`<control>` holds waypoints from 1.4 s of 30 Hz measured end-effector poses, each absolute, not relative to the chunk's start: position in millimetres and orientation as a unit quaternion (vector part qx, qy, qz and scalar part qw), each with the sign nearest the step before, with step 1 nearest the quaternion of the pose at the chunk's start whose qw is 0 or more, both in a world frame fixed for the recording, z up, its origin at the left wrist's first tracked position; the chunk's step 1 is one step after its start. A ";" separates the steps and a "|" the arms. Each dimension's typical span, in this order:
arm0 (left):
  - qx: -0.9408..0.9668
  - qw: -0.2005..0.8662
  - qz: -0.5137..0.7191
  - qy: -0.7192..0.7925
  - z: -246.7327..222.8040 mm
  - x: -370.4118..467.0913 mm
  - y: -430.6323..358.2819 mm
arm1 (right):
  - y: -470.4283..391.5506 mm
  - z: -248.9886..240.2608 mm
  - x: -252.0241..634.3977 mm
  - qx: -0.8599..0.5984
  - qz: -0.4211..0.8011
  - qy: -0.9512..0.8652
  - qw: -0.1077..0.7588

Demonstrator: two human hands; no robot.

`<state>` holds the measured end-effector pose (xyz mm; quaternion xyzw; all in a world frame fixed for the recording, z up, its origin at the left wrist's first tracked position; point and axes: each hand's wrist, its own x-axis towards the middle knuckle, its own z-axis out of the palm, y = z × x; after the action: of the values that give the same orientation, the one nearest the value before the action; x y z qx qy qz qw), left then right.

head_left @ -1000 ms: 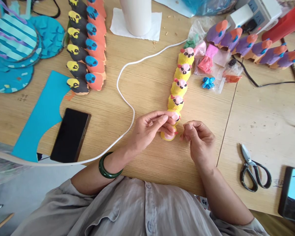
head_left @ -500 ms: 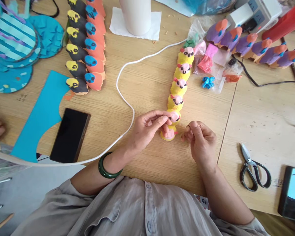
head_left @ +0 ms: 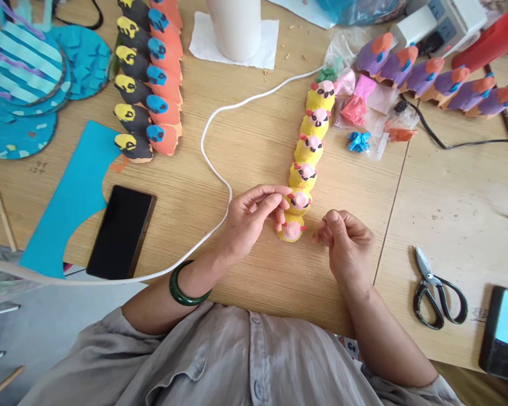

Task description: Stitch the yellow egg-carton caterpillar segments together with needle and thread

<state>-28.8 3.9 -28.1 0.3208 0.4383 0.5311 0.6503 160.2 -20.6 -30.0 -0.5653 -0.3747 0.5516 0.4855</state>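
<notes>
A row of yellow clay-covered bumps (head_left: pixel 309 145) runs down the table, each with a pink face and red ears; most faces carry black marks. The nearest bump (head_left: pixel 291 229) has a pink face and red ears, with no black marks visible. My left hand (head_left: pixel 254 217) is at the left side of the row, its thumb and fingers pinched by the second-nearest bump. Whatever is in that pinch is hidden. To the right of the row, apart from it, my right hand (head_left: pixel 347 239) is closed, thumb pressed against the fingers; a tiny dark bit may be at the tips.
Scissors (head_left: pixel 434 287) and a device with a lit screen (head_left: pixel 506 332) lie at right. Bags of coloured clay (head_left: pixel 359 107) sit beyond the row. A white cable (head_left: pixel 215 163) curves past a phone (head_left: pixel 121 232) and blue sheet (head_left: pixel 74 194). Black-and-yellow bumps (head_left: pixel 131 90) stand far left.
My left fingertips have drawn slightly back from the nearest bump, showing more of its pink face. Another person's hand at the left edge has gone from view. My right hand has barely moved.
</notes>
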 end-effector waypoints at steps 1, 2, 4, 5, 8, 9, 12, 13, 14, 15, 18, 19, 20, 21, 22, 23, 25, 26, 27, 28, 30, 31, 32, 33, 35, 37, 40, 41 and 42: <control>0.323 0.648 0.530 0.441 -28.2 -28.8 4.1 | -20.5 -30.1 160.2 -0.568 0.546 -0.375 0.489; 0.326 0.647 0.528 0.444 -28.3 -28.8 3.9 | -20.4 -30.3 160.2 -0.571 0.541 -0.375 0.490; 0.337 0.645 0.520 0.447 -27.4 -28.7 2.9 | -20.6 -30.9 160.3 -0.574 0.543 -0.378 0.483; 0.347 0.642 0.516 0.449 -26.2 -28.4 2.0 | -20.9 -31.3 160.4 -0.573 0.547 -0.380 0.477; 0.384 0.633 0.496 0.454 -20.7 -26.5 -1.4 | -22.2 -31.8 160.4 -0.568 0.558 -0.377 0.473; 0.397 0.631 0.491 0.451 -18.7 -25.5 -2.5 | -22.7 -31.6 160.3 -0.563 0.562 -0.375 0.475; 0.448 0.620 0.481 0.430 -14.9 -22.1 -4.9 | -23.6 -29.4 159.3 -0.552 0.576 -0.372 0.475; 0.473 0.606 0.479 0.425 -14.6 -21.0 -5.5 | -23.8 -28.1 158.6 -0.549 0.579 -0.374 0.473; 0.500 0.586 0.475 0.425 -14.8 -20.1 -6.0 | -24.0 -26.6 157.9 -0.546 0.583 -0.377 0.469; 0.528 0.563 0.471 0.426 -15.4 -19.5 -6.4 | -24.1 -25.1 157.0 -0.543 0.586 -0.382 0.465; 0.602 0.487 0.463 0.432 -17.9 -18.7 -7.5 | -24.5 -21.6 154.9 -0.535 0.594 -0.399 0.449; 0.619 0.464 0.464 0.432 -18.6 -18.8 -7.7 | -24.8 -21.2 154.6 -0.533 0.594 -0.405 0.446; 0.632 0.444 0.468 0.428 -19.0 -19.2 -7.8 | -25.1 -21.3 154.5 -0.531 0.595 -0.408 0.445; 0.642 0.429 0.473 0.424 -19.2 -19.7 -7.8 | -25.6 -21.7 154.6 -0.527 0.597 -0.409 0.446; 0.647 0.419 0.478 0.421 -19.1 -20.3 -7.7 | -26.0 -22.1 154.8 -0.523 0.600 -0.407 0.448; 0.649 0.413 0.482 0.420 -18.8 -21.0 -7.6 | -26.5 -22.5 155.0 -0.520 0.604 -0.403 0.450; 0.649 0.407 0.484 0.423 -17.8 -22.2 -7.1 | -27.0 -22.1 155.3 -0.518 0.611 -0.393 0.452; 0.648 0.406 0.482 0.428 -17.4 -22.7 -6.8 | -26.9 -21.1 155.2 -0.519 0.612 -0.390 0.451; 0.649 0.403 0.481 0.431 -17.0 -22.9 -6.6 | -26.7 -19.7 154.9 -0.520 0.612 -0.390 0.450; 0.650 0.399 0.481 0.432 -16.7 -23.1 -6.4 | -26.3 -18.0 154.5 -0.521 0.612 -0.390 0.449; 0.653 0.393 0.485 0.429 -16.3 -23.0 -6.3 | -25.3 -14.8 153.7 -0.524 0.613 -0.392 0.443; 0.653 0.393 0.487 0.426 -15.8 -22.9 -6.2 | -24.8 -13.8 153.4 -0.524 0.614 -0.390 0.442; 0.653 0.397 0.487 0.423 -15.1 -22.9 -6.2 | -24.4 -13.3 153.3 -0.523 0.616 -0.387 0.444; 0.651 0.403 0.487 0.421 -14.2 -22.9 -6.1 | -24.1 -13.5 153.4 -0.520 0.618 -0.382 0.449; 0.643 0.418 0.484 0.422 -12.0 -23.2 -5.8 | -24.2 -15.0 154.2 -0.514 0.619 -0.370 0.464; 0.631 0.432 0.484 0.425 -10.3 -23.7 -5.4 | -24.7 -17.0 155.1 -0.514 0.617 -0.364 0.471; 0.623 0.445 0.479 0.428 -11.3 -24.3 -4.8 | -25.1 -17.5 155.5 -0.520 0.614 -0.370 0.465; 0.625 0.446 0.477 0.427 -12.5 -24.3 -4.8 | -25.0 -16.8 155.3 -0.521 0.613 -0.374 0.461; 0.628 0.444 0.476 0.426 -13.9 -24.2 -4.9 | -24.8 -15.9 155.0 -0.521 0.614 -0.378 0.458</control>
<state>-24.2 -4.9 -13.9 0.6284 0.4262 0.4758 0.4439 155.0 -24.8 -15.9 -0.5207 -0.3775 0.6140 0.4575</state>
